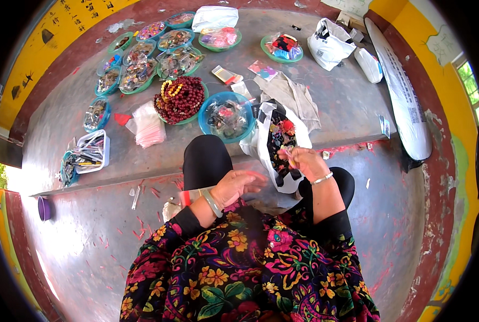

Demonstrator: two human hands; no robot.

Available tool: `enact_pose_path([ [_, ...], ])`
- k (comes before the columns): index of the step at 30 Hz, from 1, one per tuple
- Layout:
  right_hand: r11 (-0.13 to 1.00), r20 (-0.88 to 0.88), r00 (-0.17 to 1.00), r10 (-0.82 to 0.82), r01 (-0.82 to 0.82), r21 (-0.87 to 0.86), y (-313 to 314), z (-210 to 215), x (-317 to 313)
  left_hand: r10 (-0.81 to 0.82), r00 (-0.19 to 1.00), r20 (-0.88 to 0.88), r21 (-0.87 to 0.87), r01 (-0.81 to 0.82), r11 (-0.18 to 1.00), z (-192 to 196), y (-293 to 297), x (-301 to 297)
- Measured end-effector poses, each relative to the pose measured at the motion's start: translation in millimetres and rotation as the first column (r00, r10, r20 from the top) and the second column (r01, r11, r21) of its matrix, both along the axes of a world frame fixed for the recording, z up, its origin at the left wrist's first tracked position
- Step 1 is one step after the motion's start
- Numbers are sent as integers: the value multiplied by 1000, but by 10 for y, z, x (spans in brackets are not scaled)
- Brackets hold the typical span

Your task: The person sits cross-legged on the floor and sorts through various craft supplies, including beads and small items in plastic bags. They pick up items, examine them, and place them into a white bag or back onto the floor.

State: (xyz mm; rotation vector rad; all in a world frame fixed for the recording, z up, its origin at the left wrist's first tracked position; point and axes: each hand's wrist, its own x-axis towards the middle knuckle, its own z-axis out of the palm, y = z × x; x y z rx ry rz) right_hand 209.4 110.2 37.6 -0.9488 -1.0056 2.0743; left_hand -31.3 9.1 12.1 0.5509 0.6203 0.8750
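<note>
Presently, we see the right hand [307,162] pinching a small pinkish-yellow piece [290,157] over the open white bag [301,134], while the left hand [237,188] has its fingers stretched out near the left knee [207,153] and looks blurred, so we cannot tell whether it holds something. If this pinch loosens, we think the small piece could drop among the dark, flowery contents [277,142] of the bag and be hard to find. Also, the bag stands close to the right knee [345,185], so 1 careless push could tip it and spill these contents.
</note>
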Motion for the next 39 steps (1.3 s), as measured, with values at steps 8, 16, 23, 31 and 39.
enact_pose_path([
  [8, 987, 581, 805, -121, 157, -11, 555, -491, -308, -41, 997, -67, -32, 39, 999, -64, 29, 55],
  [16, 858, 400, 764, -506, 402, 319, 1161, -1032, -424, -53, 986, -157, -25, 49, 998, -149, 14, 57],
  [23, 968, 852, 505, -140, -111, 225, 894, -1565, -102, -91, 978, -190, -52, 82, 995, -119, 35, 120],
  [31, 917, 991, 44, -128, -375, 135, 644, -1946, -220, -83, 964, -251, -46, 74, 996, -171, 39, 111],
  [39, 845, 998, -19, -59, -534, 40, 600, -1834, -277, -108, 954, -279, -27, 105, 994, -236, 52, 123],
])
